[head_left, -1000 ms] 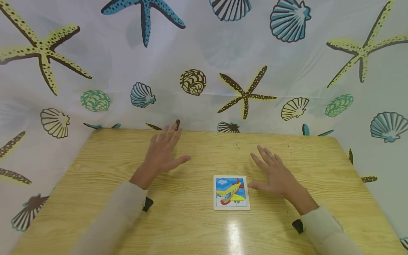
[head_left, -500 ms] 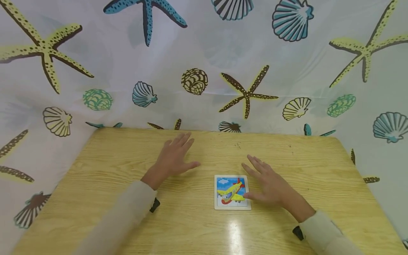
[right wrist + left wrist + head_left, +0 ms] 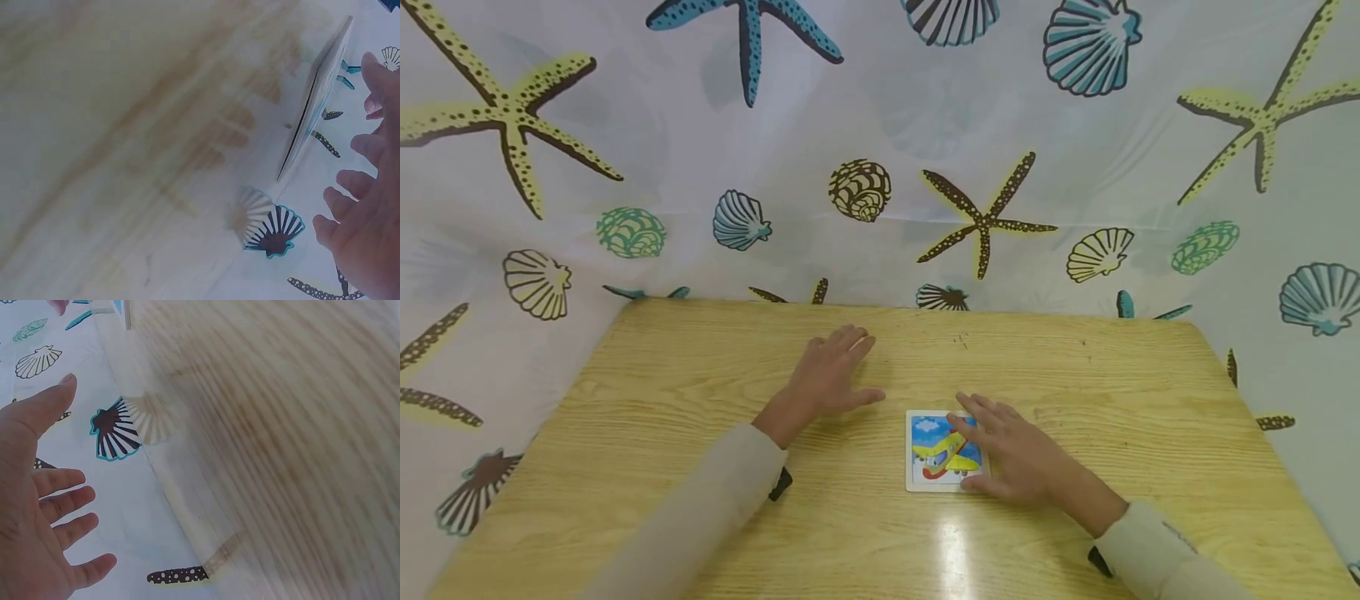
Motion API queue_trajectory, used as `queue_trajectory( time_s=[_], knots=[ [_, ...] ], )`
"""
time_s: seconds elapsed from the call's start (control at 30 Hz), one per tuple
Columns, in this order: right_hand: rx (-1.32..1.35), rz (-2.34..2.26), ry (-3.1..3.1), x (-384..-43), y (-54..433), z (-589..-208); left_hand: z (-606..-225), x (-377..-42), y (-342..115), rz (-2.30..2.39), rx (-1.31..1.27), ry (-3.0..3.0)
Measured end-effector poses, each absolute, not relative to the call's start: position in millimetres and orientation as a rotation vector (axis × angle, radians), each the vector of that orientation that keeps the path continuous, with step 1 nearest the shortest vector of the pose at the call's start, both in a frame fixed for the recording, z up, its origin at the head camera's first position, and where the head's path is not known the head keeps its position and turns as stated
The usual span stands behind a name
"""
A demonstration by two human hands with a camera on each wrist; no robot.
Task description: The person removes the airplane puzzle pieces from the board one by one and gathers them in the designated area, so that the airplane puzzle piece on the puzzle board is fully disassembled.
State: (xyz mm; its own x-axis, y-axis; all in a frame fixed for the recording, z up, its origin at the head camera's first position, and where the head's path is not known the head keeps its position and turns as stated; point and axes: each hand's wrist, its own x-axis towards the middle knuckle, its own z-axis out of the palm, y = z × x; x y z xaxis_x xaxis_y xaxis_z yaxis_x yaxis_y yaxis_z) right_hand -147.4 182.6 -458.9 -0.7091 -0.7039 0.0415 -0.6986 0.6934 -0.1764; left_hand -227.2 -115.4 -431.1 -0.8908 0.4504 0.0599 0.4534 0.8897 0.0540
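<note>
A small square jigsaw puzzle (image 3: 934, 457) with a pale frame lies flat on the table, its picture a yellow airplane with red parts on blue sky. My right hand (image 3: 1018, 454) is over its right side with fingers spread, thumb and fingertips overlapping the picture in the head view. From the right wrist the puzzle (image 3: 317, 97) shows edge-on, in front of the fingers of my right hand (image 3: 365, 206). Left of the puzzle, my left hand (image 3: 829, 377) hovers with thumb extended and fingers loosely spread, holding nothing. A sliver of the puzzle (image 3: 126, 315) appears at the top of the left wrist view.
The light wooden table (image 3: 820, 533) ends at a back edge against a white curtain (image 3: 880, 108) printed with starfish and shells. The curtain also hangs along both sides. Dark wrist devices (image 3: 781, 484) peek from under the beige sleeves (image 3: 700, 508).
Both hands have moved inward. My left hand has come right and nearer; my right hand has shifted left, from beside the puzzle to over its right side. The puzzle has stayed in place.
</note>
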Motion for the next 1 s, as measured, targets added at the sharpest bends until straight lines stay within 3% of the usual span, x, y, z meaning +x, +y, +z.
queue_trajectory(
  time_s=[1.0],
  knots=[
    [-1.330, -0.228, 2.817, -146, 164, -463, -436, -218, -67, -0.426, -1.001, -3.267]
  ],
)
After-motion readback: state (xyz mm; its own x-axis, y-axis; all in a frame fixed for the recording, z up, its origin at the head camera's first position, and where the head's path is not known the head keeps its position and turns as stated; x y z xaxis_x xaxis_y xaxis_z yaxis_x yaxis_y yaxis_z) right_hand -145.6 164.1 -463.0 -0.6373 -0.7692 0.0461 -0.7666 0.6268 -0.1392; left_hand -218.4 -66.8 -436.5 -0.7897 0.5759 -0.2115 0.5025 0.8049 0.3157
